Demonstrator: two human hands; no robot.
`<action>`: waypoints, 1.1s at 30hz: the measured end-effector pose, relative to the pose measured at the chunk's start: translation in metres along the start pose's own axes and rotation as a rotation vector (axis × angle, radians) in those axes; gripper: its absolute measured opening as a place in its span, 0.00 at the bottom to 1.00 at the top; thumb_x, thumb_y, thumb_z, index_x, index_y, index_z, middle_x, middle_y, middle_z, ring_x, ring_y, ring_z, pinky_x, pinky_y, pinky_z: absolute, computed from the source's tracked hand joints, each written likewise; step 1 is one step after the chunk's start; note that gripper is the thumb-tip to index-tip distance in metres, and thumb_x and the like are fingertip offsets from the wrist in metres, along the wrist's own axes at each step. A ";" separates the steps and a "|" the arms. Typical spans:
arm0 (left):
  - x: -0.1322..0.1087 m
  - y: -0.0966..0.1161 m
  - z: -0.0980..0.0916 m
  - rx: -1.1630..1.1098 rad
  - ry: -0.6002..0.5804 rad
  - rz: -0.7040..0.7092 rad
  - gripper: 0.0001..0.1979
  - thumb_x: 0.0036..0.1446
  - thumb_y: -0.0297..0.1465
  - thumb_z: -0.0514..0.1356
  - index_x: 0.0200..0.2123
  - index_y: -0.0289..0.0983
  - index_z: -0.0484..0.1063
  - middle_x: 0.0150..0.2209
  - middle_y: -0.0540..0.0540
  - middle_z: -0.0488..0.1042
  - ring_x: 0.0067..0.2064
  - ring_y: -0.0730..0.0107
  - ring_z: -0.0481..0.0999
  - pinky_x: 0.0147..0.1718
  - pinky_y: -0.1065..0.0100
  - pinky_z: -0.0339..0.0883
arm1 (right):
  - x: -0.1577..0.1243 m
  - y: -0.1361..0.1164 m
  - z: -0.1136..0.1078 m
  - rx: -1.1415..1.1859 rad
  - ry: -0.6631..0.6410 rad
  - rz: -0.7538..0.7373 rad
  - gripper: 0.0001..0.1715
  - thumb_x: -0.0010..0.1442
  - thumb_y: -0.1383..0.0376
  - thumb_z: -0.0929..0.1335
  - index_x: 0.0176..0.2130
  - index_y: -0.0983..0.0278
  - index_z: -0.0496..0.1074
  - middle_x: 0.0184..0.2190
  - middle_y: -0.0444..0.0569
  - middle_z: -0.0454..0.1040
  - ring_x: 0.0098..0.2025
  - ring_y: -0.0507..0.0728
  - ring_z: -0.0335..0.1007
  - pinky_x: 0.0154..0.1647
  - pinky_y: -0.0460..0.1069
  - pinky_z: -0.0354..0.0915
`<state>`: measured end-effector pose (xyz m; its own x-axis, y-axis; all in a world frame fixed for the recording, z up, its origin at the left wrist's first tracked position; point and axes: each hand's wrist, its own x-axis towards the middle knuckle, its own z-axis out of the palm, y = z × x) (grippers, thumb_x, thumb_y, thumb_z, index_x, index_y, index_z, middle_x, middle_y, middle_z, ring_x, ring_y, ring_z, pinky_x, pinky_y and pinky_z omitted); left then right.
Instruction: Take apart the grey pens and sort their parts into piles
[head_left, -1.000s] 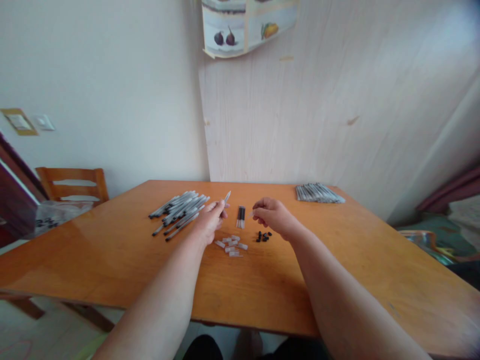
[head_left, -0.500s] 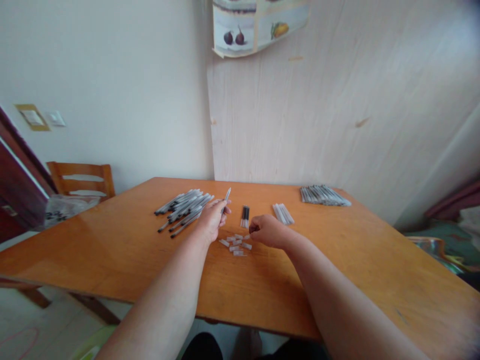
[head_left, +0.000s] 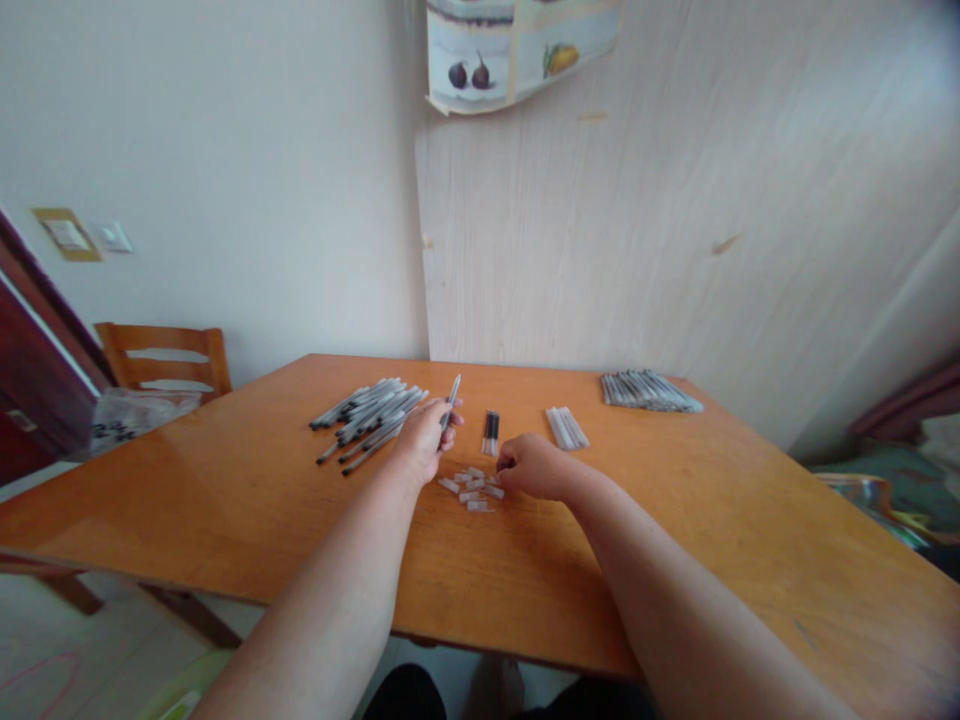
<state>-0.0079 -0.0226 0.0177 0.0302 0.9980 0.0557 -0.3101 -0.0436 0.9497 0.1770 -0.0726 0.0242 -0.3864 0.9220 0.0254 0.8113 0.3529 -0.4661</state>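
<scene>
My left hand [head_left: 431,432] is closed around a pen [head_left: 454,393], whose pale tip points up and away from me. Low over the table, my right hand [head_left: 534,464] has its fingers pinched together at the right edge of a small heap of clear pen caps [head_left: 471,484]. Whatever its fingertips hold, if anything, is hidden. Just beyond the caps lie a few dark pen refills [head_left: 490,432] side by side. A row of whitish clear tubes [head_left: 568,428] rests behind my right hand. Left of my left hand is a loose pile of clear pens with black ends [head_left: 371,415].
The wooden table [head_left: 247,500] reaches back to the wall. A stack of pens [head_left: 649,391] lies at its far right. A wooden chair [head_left: 165,357] with a plastic bag [head_left: 142,415] stands at the left. A fruit picture [head_left: 517,55] hangs above.
My right hand has dropped slightly toward me, over the right edge of the caps. My left hand keeps its grip on the pen, nearly still.
</scene>
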 end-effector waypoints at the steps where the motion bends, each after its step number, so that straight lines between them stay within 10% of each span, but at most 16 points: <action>1: 0.001 0.000 0.000 -0.004 0.000 -0.003 0.12 0.50 0.31 0.59 0.38 0.33 0.72 0.23 0.50 0.70 0.16 0.81 0.60 0.13 0.76 0.45 | 0.000 0.000 0.001 0.000 -0.002 -0.004 0.04 0.48 0.68 0.69 0.26 0.65 0.76 0.23 0.46 0.75 0.24 0.50 0.64 0.23 0.45 0.51; 15: -0.013 0.010 0.012 -0.136 -0.069 -0.080 0.07 0.55 0.27 0.57 0.39 0.34 0.70 0.32 0.44 0.77 0.29 0.72 0.77 0.25 0.73 0.63 | 0.007 0.002 0.004 0.225 0.214 0.002 0.12 0.57 0.64 0.64 0.24 0.64 0.71 0.19 0.43 0.68 0.22 0.49 0.60 0.22 0.45 0.50; 33: -0.017 0.006 0.017 -0.234 -0.292 -0.027 0.09 0.58 0.26 0.58 0.43 0.34 0.68 0.43 0.39 0.77 0.41 0.65 0.78 0.40 0.65 0.69 | 0.003 -0.016 0.004 0.858 0.157 0.119 0.11 0.57 0.60 0.66 0.29 0.64 0.70 0.20 0.43 0.69 0.19 0.47 0.57 0.17 0.43 0.50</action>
<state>0.0058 -0.0406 0.0276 0.3007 0.9421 0.1486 -0.5128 0.0283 0.8580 0.1610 -0.0758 0.0277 -0.2043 0.9785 0.0264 0.2086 0.0698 -0.9755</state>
